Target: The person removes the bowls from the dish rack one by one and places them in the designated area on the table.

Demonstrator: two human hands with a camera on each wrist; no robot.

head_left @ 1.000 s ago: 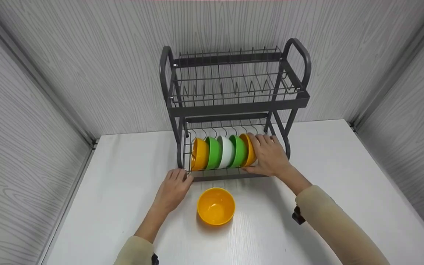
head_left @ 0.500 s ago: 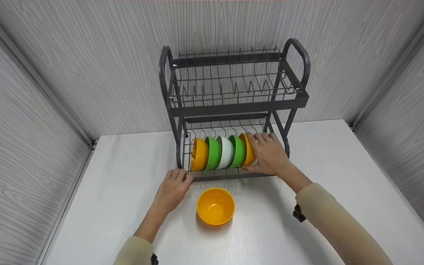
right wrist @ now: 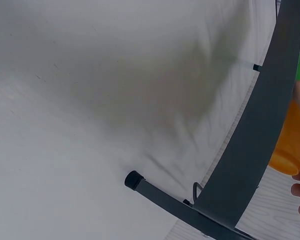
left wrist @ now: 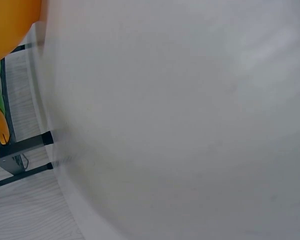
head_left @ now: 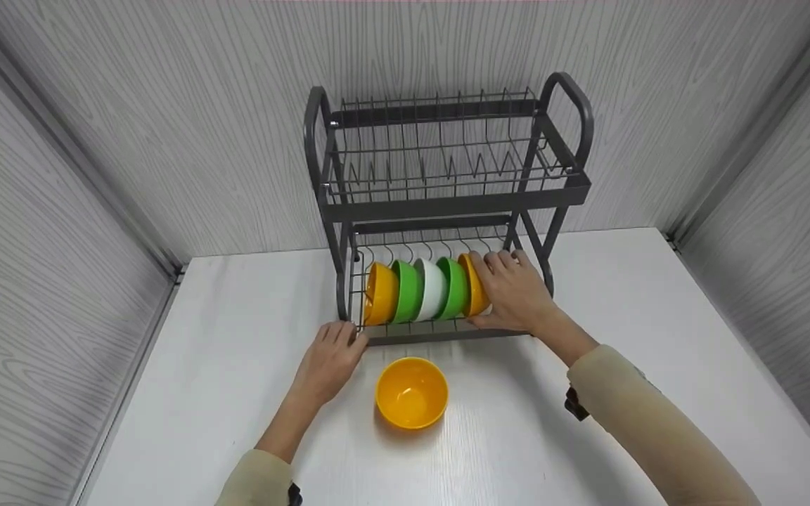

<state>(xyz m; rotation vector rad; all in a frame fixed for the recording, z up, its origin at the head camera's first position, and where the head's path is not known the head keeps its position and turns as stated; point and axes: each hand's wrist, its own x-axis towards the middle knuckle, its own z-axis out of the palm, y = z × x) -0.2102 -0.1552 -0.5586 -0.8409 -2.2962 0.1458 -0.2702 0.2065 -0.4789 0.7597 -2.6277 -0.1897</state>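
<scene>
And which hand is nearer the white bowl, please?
The right hand, gripping the yellow bowl two places right of the white bowl; the left hand is farther, at the front left corner of the dish rack.

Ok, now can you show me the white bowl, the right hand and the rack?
White bowl [head_left: 434,289]: head view, on its outer side.
Right hand [head_left: 515,292]: head view, on its back.
Rack [head_left: 451,206]: head view, on the upper tier's front rail.

Rightmost glossy orange round bowl [head_left: 472,284] partly hidden by right hand [head_left: 515,292]. Near glossy orange round bowl [left wrist: 10,25] cut off in left wrist view.
</scene>
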